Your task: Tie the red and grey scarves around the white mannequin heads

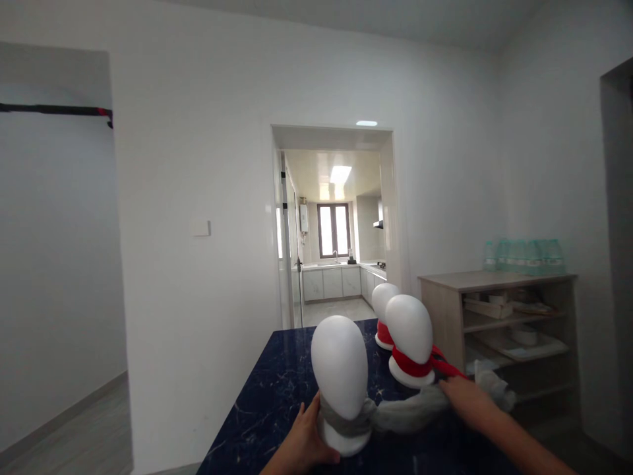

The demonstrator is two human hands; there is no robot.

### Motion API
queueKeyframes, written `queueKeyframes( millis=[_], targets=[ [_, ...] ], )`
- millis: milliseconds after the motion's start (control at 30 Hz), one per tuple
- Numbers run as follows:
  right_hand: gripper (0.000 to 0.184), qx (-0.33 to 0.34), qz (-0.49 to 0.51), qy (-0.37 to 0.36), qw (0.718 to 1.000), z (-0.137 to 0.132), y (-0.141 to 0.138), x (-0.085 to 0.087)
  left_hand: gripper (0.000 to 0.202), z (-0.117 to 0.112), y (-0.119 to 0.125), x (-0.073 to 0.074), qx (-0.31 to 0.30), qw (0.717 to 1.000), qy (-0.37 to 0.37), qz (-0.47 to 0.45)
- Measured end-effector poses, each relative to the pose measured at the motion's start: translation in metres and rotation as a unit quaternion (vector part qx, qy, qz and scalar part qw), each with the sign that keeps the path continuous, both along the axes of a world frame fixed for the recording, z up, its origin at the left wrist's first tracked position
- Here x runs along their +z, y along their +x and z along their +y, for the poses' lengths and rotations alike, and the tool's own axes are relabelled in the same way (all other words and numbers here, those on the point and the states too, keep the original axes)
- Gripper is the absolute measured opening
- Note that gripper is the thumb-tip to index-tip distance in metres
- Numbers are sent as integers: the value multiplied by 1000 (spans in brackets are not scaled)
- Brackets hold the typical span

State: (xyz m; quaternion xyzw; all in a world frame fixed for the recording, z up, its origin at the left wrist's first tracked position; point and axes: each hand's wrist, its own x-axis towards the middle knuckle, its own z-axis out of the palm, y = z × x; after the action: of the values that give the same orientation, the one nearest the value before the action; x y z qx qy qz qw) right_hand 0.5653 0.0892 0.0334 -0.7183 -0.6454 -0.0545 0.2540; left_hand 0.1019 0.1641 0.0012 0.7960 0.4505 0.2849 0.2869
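A white mannequin head (pixel 340 359) stands at the front of the dark blue marbled table (pixel 277 369). Round its neck goes a grey scarf (pixel 410 412), whose length stretches off to the right. My left hand (pixel 309 435) grips the neck and base of this head from the left side. My right hand (pixel 459 396) is closed on the scarf, holding it out to the right; a pale bunched end (pixel 494 386) shows beyond the hand. Behind, a second white mannequin head (pixel 409 326) wears a red scarf (pixel 411 363), and a third mannequin head (pixel 384 300) also has red at its neck.
To the right stands a wooden shelf unit (pixel 448 303) with trays inside and several bottles (pixel 527 256) on top. A doorway beyond the table opens onto a kitchen with white cabinets (pixel 333 284). White wall (pixel 198 297) runs along the left.
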Motion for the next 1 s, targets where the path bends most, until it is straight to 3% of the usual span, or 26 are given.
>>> queueKeyframes(
  millis=[133,200,267,400,500,600,733,833,1000],
  targets=[
    [68,153,90,-85,980,-7,-75,-31,140,2,-1,-6,8,1000,-6,-11],
    [87,210,192,-36,958,-3,-120,-30,141,2,0,-8,3,1000,-2,-19],
    [100,224,266,14,937,9,-164,-24,141,3,0,-9,-2,1000,0,-23],
    [92,239,398,88,881,35,-228,-24,135,2,-1,-9,-6,999,6,-40],
    [83,233,474,112,841,42,-249,-36,130,1,-5,-13,-5,998,6,-68],
    [83,205,500,141,829,34,-248,-43,122,1,-8,-18,-12,997,11,-76],
    [76,212,503,160,822,8,-220,-32,93,-1,-2,-18,-83,991,41,-96],
    [70,186,512,176,820,-15,-187,-18,77,-5,6,-13,-126,985,41,-114],
    [74,45,518,208,829,-52,-106,22,76,-9,8,-10,-100,989,7,-110]
  ],
)
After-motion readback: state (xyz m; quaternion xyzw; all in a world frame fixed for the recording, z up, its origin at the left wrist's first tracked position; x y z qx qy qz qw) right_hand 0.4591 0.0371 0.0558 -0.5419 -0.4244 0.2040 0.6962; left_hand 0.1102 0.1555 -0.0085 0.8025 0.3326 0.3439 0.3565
